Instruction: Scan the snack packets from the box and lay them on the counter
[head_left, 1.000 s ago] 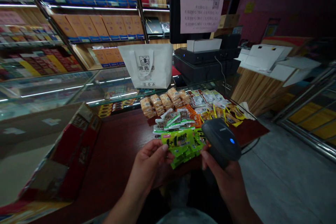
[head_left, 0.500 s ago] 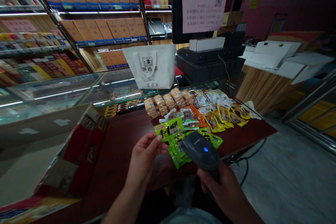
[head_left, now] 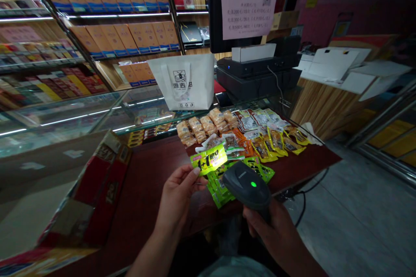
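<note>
Between thumb and fingers, my left hand (head_left: 182,184) pinches a green snack packet (head_left: 208,159) by its left end. My right hand (head_left: 271,225) is wrapped round the handle of a dark barcode scanner (head_left: 245,184), whose small light glows green. The scanner's head points at the packet, and a bright patch of light falls on the packet's right part. Below and behind the scanner lie more green packets (head_left: 221,192), partly hidden by it. Yellow packets (head_left: 274,143), bread-like packs in clear wrap (head_left: 196,129) and silvery packets (head_left: 256,117) lie in rows farther back.
An open cardboard box (head_left: 97,186) stands on the left of the dark red table (head_left: 146,181). A white bag (head_left: 183,80) stands on the glass counter (head_left: 97,108) behind. A black register (head_left: 256,73) with a paper-covered screen (head_left: 248,8) is at the back; a cable (head_left: 303,207) hangs at right.
The scanner's light has turned from blue to green, and a bright patch now shows on the held packet. Both hands keep nearly the same place; the view has shifted slightly.
</note>
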A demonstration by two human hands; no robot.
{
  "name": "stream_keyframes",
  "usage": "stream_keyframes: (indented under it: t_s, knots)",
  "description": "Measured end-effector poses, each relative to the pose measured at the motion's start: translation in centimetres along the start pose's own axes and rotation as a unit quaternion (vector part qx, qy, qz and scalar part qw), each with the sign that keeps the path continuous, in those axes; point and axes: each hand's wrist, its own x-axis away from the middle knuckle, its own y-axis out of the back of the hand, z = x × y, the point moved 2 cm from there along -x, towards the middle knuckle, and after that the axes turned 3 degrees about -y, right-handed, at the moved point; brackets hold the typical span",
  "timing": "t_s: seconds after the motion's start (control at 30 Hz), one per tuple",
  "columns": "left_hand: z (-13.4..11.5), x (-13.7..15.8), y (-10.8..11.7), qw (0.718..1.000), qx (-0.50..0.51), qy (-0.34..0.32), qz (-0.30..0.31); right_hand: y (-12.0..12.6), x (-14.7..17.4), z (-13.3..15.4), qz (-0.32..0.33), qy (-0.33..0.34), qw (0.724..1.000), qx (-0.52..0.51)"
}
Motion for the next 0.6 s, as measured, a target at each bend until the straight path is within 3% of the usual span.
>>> stream_keyframes:
  t_s: [0.17, 0.33, 0.47, 0.6]
  knots:
    - [0.1, -0.5, -0.1, 1.000, -0.021, 0.006, 0.014, 1.0, -0.1, -0.5, -0.017, -0.004, 1.000, -0.010]
    - [1.0, -3.1, -0.1, 0.991, -0.090, 0.045, 0.087, 4.2, -0.4, -0.9, -0.107, -0.016, 0.994, -0.002]
    - [1.5, -5.6, -1.5, 0.962, -0.178, 0.094, 0.187, 6.0, -0.3, -1.1, -0.158, -0.048, 0.986, -0.029]
    - [1.9, -7.3, -3.9, 0.921, -0.267, 0.088, 0.271, 6.2, -0.1, -1.3, -0.172, -0.058, 0.983, -0.036]
